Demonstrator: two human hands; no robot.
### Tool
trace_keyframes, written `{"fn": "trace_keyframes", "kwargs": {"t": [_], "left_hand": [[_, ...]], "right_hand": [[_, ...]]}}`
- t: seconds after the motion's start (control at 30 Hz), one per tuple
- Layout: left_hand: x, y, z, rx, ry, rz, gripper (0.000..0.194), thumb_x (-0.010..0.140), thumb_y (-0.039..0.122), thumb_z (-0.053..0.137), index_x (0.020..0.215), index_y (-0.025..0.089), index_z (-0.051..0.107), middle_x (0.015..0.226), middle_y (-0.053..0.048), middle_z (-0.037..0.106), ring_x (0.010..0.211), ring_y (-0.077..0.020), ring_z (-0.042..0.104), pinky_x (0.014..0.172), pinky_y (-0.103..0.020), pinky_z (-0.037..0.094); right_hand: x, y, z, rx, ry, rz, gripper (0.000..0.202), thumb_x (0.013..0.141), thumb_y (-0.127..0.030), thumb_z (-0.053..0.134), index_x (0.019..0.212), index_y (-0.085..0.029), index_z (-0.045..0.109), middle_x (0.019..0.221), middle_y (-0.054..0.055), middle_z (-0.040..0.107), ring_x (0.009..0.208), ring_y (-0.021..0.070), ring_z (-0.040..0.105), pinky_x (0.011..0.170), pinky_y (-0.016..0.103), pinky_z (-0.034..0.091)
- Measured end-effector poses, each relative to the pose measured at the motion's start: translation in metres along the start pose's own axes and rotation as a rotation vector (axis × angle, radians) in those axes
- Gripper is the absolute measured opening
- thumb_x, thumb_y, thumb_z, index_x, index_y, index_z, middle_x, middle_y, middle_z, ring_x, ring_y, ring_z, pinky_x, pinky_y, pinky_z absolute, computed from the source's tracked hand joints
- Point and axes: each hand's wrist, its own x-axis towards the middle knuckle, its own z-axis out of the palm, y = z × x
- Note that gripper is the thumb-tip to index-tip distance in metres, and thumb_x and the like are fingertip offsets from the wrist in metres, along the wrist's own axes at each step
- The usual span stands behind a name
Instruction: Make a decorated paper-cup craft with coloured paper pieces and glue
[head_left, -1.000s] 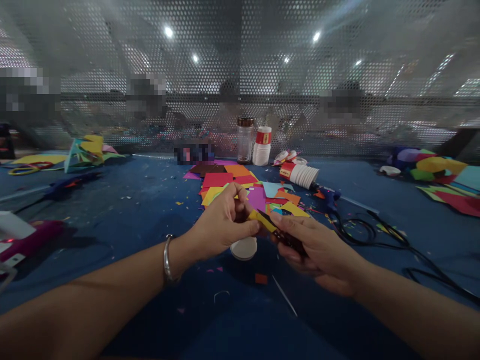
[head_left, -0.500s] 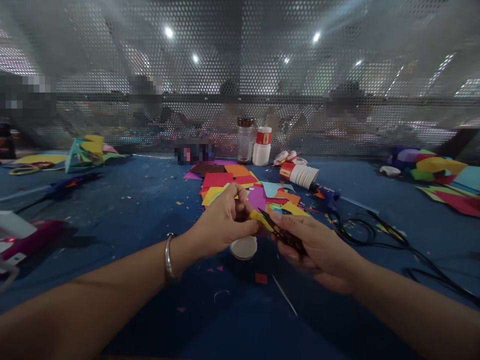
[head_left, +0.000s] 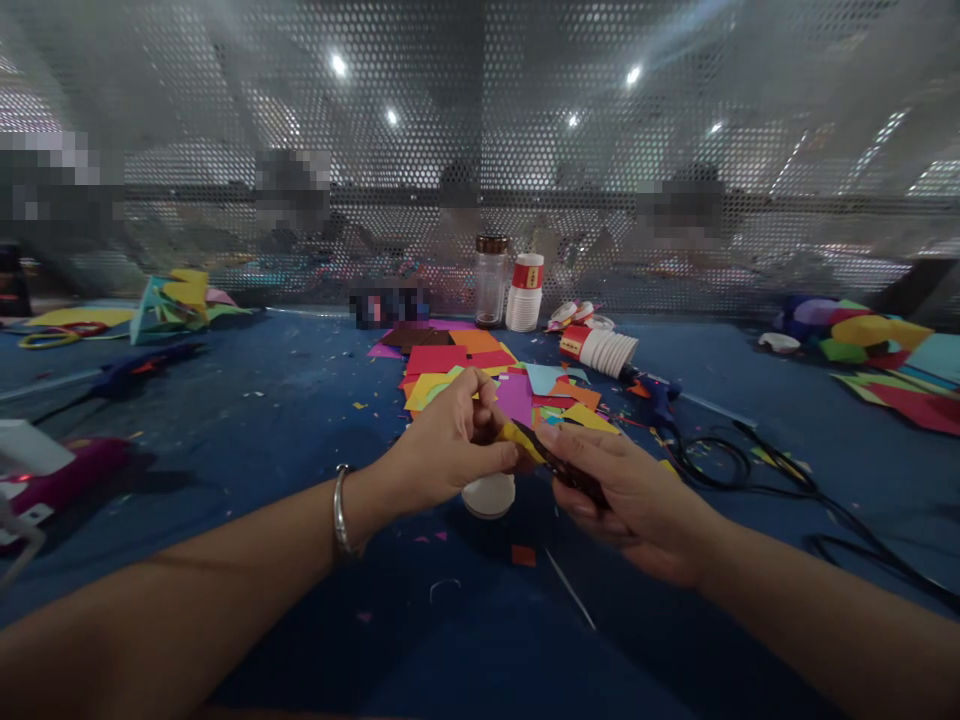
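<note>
Pinching yellow paper [head_left: 523,441], the left hand [head_left: 466,432] is curled nearly closed, its inner fingers partly hidden.

Small yellow piece [head_left: 520,441] between the hands [head_left: 480,450].

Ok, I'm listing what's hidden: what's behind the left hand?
Behind the left hand, colored paper sheets show, and lower down the near part of a round white item. Its far edge and anything the hand covers can't be seen.
</note>
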Motion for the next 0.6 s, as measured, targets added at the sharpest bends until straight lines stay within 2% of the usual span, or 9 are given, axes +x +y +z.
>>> {"fn": "trace_keyframes", "kwargs": {"t": [0.3,0.6], "left_hand": [[-0.0003,0.0001,-0.0012,0.049,-0.010,-0.010,0.048,0.064,0.008,0.071,0.084,0.024,0.029,0.071,0.013,0.044,0.060,-0.0046,0.053,0.063,-0.022,0.048],[-0.0018,0.0011,0.0007,0.105,-0.030,-0.017,0.045,0.066,0.007,0.068,0.081,0.024,0.029,0.068,0.012,0.045,0.059,-0.0053,0.051,0.062,-0.022,0.047]], "right_hand": [[0.0006,-0.0012,0.0021,-0.017,0.027,0.013,0.034,0.090,-0.051,0.059,0.079,-0.020,0.050,0.043,-0.011,0.040,0.033,0.0017,0.019,0.032,0.013,0.010],[0.0019,-0.0007,0.0032,-0.021,-0.014,-0.005,0.030,0.094,-0.048,0.054,0.082,-0.020,0.052,0.044,-0.011,0.039,0.034,0.0020,0.017,0.030,0.012,0.010]]}}
